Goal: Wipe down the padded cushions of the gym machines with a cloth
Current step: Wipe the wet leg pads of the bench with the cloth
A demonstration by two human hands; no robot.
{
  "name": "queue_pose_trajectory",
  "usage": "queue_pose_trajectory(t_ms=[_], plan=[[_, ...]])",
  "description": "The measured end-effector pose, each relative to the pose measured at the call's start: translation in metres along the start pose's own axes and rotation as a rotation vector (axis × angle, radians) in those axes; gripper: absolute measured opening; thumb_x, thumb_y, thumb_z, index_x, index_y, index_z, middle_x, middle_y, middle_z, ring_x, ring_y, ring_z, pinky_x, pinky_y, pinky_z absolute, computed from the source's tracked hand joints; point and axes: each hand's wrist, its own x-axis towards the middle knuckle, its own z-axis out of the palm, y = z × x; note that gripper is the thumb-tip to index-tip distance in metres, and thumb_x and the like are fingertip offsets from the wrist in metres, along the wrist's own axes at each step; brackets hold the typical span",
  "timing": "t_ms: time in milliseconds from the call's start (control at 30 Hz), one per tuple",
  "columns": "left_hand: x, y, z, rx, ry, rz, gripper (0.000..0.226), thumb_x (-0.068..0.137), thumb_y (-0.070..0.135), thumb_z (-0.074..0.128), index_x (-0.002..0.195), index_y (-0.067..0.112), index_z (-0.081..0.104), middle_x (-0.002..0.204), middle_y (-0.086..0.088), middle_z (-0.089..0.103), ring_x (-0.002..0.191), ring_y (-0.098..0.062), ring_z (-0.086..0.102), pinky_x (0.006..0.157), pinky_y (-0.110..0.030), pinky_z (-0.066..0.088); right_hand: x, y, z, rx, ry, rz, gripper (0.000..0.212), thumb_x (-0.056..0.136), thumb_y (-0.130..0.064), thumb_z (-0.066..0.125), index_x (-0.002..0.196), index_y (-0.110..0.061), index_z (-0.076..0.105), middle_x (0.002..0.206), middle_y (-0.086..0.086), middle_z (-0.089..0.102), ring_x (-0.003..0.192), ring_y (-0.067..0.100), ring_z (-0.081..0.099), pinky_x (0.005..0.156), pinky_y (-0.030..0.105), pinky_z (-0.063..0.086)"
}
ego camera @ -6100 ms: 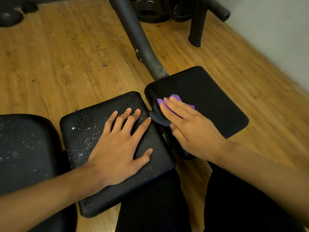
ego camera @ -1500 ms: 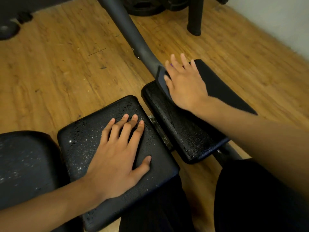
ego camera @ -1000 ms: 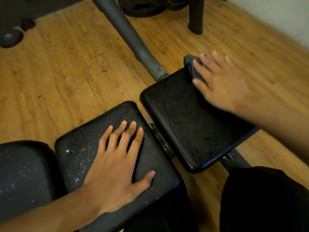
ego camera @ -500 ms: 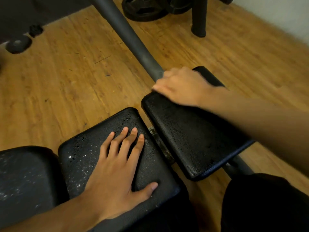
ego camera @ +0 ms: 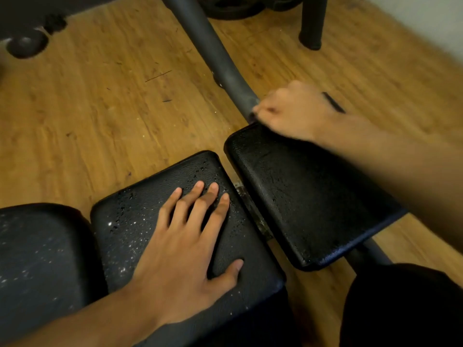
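Your left hand (ego camera: pixel 185 259) lies flat, fingers straight, on the wet middle cushion (ego camera: pixel 140 221), low in the frame. Up right, your blurry right hand (ego camera: pixel 295 111) curls over the right cushion (ego camera: pixel 308 196) at its far edge. The cloth is hidden, so I cannot tell what that hand holds. Beyond are a metal bar (ego camera: pixel 213 51) and the wood floor (ego camera: pixel 87 108).

The left pad (ego camera: pixel 37 246) and middle pad (ego camera: pixel 135 229) are black, pebble-grained and flecked with glinting white specks; the right pad (ego camera: pixel 300 196) is the same grained black, bluish along its near edge. The floor (ego camera: pixel 100 108) is honey-brown with darker wood grain. The bar (ego camera: pixel 213 51) is dark grey, the wall (ego camera: pixel 426 26) off-white, the trousers (ego camera: pixel 400 309) black.
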Motion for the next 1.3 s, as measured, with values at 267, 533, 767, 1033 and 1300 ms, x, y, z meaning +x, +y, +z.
queue_pose_trajectory(t_ms=[267,533,767,1033,1300], plan=[[0.000,0.000,0.000,-0.020,0.010,-0.006,0.096,0.089,0.076,0.044,0.156,0.008,0.042,0.159,-0.013,0.041,0.153,-0.036,0.031,0.122,-0.055,0.019,0.000,-0.073,0.010,-0.147,0.036,-0.016,0.045,0.103,-0.043,0.036,0.110,-0.022,0.075,0.111,0.013,0.070,0.106,0.037,0.064,0.075,0.036,0.040],[0.000,-0.001,0.001,0.002,0.002,0.001,0.099,0.088,0.081,0.043,0.156,0.009,0.043,0.159,-0.012,0.042,0.152,-0.035,0.033,0.120,-0.054,0.020,-0.010,0.043,-0.023,0.026,-0.029,0.236,0.044,0.108,-0.046,0.038,0.099,-0.023,0.075,0.093,0.012,0.068,0.088,0.033,0.061,0.073,0.039,0.050],[0.000,0.002,0.001,0.024,0.022,-0.006,0.096,0.090,0.076,0.044,0.158,0.008,0.039,0.159,-0.012,0.042,0.152,-0.036,0.033,0.121,-0.054,0.019,-0.005,-0.070,0.007,-0.097,0.057,0.004,0.044,0.108,-0.044,0.033,0.113,-0.024,0.072,0.111,0.009,0.070,0.106,0.033,0.065,0.079,0.039,0.047],[-0.001,0.002,0.000,-0.001,0.042,-0.013,0.093,0.091,0.074,0.044,0.158,0.010,0.038,0.159,-0.011,0.042,0.152,-0.035,0.033,0.121,-0.054,0.020,-0.008,0.032,-0.013,0.033,0.021,0.255,0.046,0.103,-0.045,0.041,0.070,-0.021,0.063,0.081,0.014,0.066,0.083,0.037,0.062,0.069,0.037,0.048],[-0.001,0.001,0.001,0.008,0.020,-0.015,0.093,0.092,0.075,0.043,0.159,0.011,0.037,0.160,-0.011,0.039,0.154,-0.034,0.030,0.121,-0.054,0.021,-0.009,-0.057,0.000,0.115,0.011,-0.087,0.040,0.105,-0.040,0.041,0.090,-0.019,0.071,0.093,0.007,0.068,0.092,0.030,0.063,0.080,0.044,0.052]])
